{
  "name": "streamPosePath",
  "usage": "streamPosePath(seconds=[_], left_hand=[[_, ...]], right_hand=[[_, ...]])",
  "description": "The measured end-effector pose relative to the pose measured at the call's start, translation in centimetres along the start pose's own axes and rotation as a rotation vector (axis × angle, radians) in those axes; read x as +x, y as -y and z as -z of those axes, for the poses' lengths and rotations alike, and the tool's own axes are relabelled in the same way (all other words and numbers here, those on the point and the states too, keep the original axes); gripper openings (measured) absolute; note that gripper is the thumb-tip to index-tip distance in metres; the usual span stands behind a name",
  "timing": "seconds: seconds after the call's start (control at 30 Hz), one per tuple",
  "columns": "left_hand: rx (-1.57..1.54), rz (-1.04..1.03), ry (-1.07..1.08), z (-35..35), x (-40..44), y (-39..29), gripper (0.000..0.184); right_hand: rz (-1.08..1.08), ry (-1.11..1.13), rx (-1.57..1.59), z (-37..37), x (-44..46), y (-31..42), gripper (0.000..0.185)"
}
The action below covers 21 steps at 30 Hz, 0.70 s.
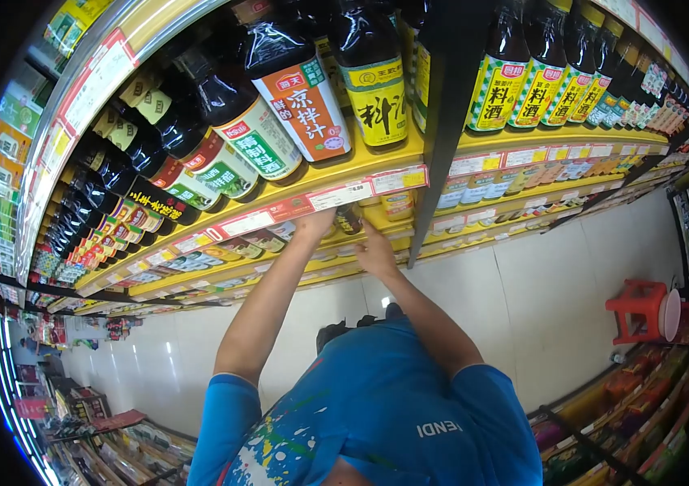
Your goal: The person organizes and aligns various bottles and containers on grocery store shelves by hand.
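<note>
Your left hand (318, 223) reaches in under the price strip (316, 200) of the yellow upper shelf (413, 148), its fingers hidden behind that edge, so how far it is open and whether it grips anything cannot be told. Your right hand (377, 251) is beside it on the lower level, partly curled with the index finger raised toward a small dark bottle (349, 219) — whether finger and glass touch cannot be made out. That bottle is between your two hands, its top cut off from view by the shelf above. Just to its right, a yellow-labeled container (398, 206) is on the same level. Overhead, large dark bottles line the upper shelf, among them an orange-labeled bottle (304, 109) and, to its right, a yellow-labeled bottle (374, 97). A black upright (451, 105) divides them from a row of bottles with green-and-yellow labels (497, 93). Below your blue shirt sleeves (227, 417) and the shelving runs a pale tiled floor (474, 316) — and across it, well apart at the right, is a red stool (636, 312), a pale round object (669, 315) against its side.
</note>
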State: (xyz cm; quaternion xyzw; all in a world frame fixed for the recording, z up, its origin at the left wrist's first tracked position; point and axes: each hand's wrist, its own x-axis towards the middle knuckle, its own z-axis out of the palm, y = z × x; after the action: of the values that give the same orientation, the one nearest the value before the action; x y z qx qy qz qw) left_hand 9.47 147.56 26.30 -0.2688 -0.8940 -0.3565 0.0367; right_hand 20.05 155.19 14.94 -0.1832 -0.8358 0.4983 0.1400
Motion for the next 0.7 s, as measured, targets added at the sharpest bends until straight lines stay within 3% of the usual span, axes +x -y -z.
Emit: streamPosePath(seconds=[0.1,0.13,0.33,0.43,0.7], left_hand=[[-0.182,0.088,-0.015,-0.5,0.5,0.1,0.031],[-0.335,0.148,0.009,-0.7,0.6,0.2,0.034],[-0.562,0.419,0.151,1.3,-0.4,-2.8,0.037],[-0.397,0.383,0.194,0.7,0.1,-1.1,0.036],[-0.426,0.337,0.227,1.1,0.4,-0.8,0.036]], right_hand=[[0.085,-0.052,-0.017,-0.1,0.0,-0.3,0.057],[0.045,-0.028,0.032,0.2,0.1,0.1,0.060],[0.004,-0.051,0.038,-0.4,1.1,-0.9,0.067],[0.010,-0.029,0.037,-0.5,1.2,-0.9,0.068],[-0.027,0.059,0.065,-0.3,1.9,0.1,0.067]])
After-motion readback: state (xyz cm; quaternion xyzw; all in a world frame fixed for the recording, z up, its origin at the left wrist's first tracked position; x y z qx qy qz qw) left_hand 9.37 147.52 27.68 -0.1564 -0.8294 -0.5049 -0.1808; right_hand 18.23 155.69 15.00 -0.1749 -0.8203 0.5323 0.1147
